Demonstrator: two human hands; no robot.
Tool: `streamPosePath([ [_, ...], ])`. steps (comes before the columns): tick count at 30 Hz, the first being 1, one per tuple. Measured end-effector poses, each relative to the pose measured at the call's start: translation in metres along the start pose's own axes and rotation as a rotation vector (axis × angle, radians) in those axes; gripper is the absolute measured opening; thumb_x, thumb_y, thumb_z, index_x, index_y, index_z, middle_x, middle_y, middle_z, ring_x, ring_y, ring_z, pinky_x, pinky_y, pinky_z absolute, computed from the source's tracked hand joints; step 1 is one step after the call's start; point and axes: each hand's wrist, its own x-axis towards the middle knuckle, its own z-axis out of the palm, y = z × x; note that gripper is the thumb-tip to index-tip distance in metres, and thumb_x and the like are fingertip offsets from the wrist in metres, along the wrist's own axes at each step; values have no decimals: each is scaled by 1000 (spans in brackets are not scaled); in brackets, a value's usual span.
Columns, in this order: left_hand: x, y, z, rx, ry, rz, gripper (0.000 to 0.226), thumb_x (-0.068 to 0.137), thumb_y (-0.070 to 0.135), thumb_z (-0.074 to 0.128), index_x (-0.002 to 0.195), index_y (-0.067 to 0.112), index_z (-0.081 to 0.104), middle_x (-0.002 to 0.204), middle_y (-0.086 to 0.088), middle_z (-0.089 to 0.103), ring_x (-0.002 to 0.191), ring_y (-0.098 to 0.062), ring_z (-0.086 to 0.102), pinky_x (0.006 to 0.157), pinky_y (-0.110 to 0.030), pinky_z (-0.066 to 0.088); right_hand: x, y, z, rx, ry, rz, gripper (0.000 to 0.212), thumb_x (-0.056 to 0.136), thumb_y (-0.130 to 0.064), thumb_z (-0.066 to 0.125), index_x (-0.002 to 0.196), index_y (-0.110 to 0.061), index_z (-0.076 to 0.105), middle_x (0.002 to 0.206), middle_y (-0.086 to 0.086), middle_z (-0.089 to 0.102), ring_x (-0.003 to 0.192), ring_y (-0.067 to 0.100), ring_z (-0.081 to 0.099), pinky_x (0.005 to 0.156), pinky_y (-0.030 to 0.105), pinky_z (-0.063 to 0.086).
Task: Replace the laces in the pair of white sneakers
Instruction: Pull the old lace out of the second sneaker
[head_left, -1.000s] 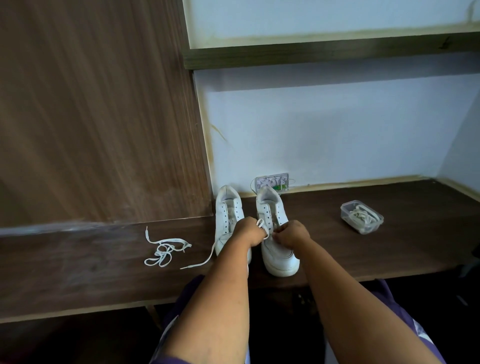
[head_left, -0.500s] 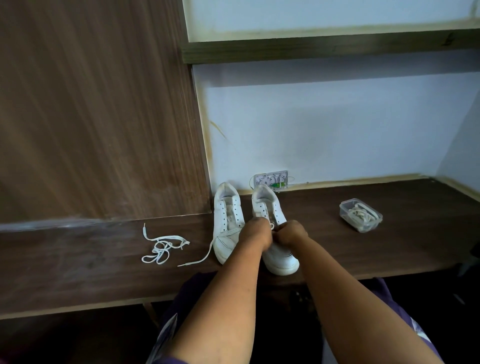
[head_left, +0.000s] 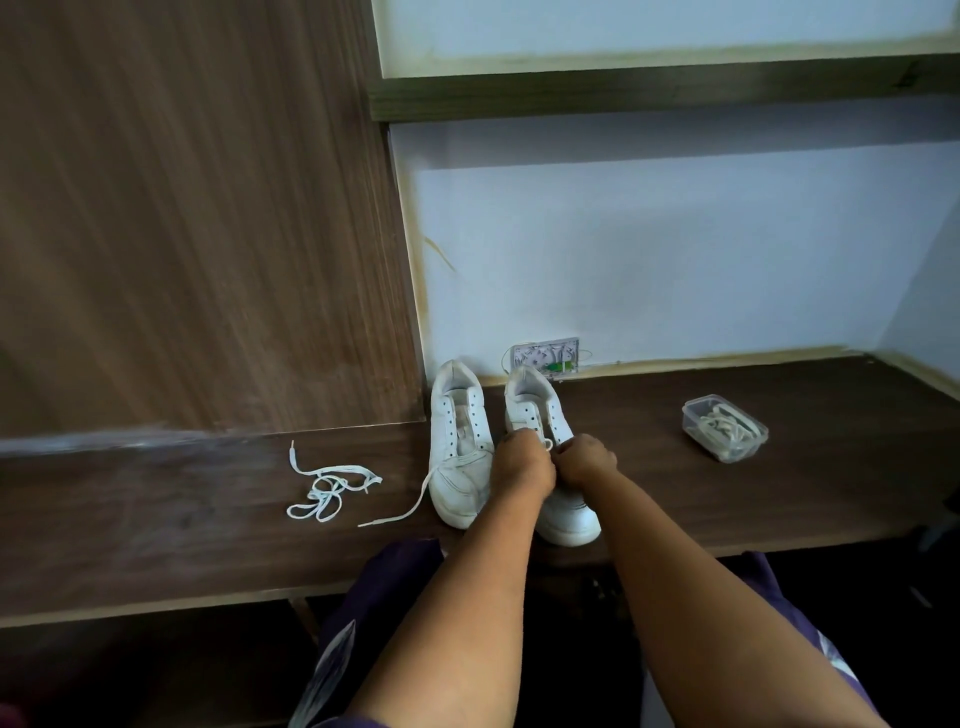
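1. Two white sneakers side by side on the dark wood counter (head_left: 779, 499), toes toward the person, heels near the wall.
2. Right sneaker (head_left: 540, 415) under both hands, so only its heel end, some lace holes and its toe tip showing.
3. A bit of white lace (head_left: 547, 443) peeking out between the two hands, right over the right sneaker's lace holes.
4. Left hand (head_left: 522, 467) curled tight on top of the right sneaker, fingers bent around that bit of lace, it seems; fingertips hidden.
5. Right hand (head_left: 584, 460) curled too, touching the left hand, fingertips pinching at the same lace.
6. Left sneaker (head_left: 460, 447) just beside the right one, tongue showing, most lace holes bare.
7. One white lace end (head_left: 410, 512) trailing from the left sneaker's low holes, out to the left across the counter.
8. A loose white lace (head_left: 330, 486) in a small tangled heap, farther left on the counter, well apart from the sneakers.
9. A small clear plastic box (head_left: 724, 428) far to the right on the counter, no lid on it, with pale laces (head_left: 722, 430) coiled inside.
10. A little white wall socket plate (head_left: 545, 356) with something green on it, low on the pale wall, right behind the right sneaker's heel.
11. A tall brown wood panel (head_left: 197, 218) at the left and a wood shelf (head_left: 660, 88) up high.
12. Purple clothing (head_left: 384, 587) down low, under the two bare arms.
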Motion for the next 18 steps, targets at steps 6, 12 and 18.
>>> streamPosePath([
  [6, 13, -10, -5, -322, -130, -209, 26, 89, 12, 54, 112, 0, 60, 102, -14, 64, 84, -26, 64, 72, -33, 53, 10, 5, 2, -48, -30, -49, 44, 89, -45, 56, 115, -10, 65, 117, 13, 63, 112, 28, 57, 96, 38, 45],
  [12, 34, -22, -60, -574, -158, -234, 20, 94, 8, 40, 88, 9, 60, 81, -4, 46, 43, -10, 19, 42, -20, 13, 16, 13, 0, 34, -18, -83, 36, 88, -42, 64, 93, -7, 72, 95, 9, 71, 81, 21, 62, 67, 29, 44],
  [18, 27, -26, -72, -590, -223, -144, 20, 94, 4, 42, 85, 8, 58, 78, -5, 44, 43, -9, 18, 44, -21, 16, -1, -4, -5, -77, 109, -82, 32, 90, -31, 58, 114, -11, 63, 121, 14, 56, 111, 30, 53, 92, 35, 44],
])
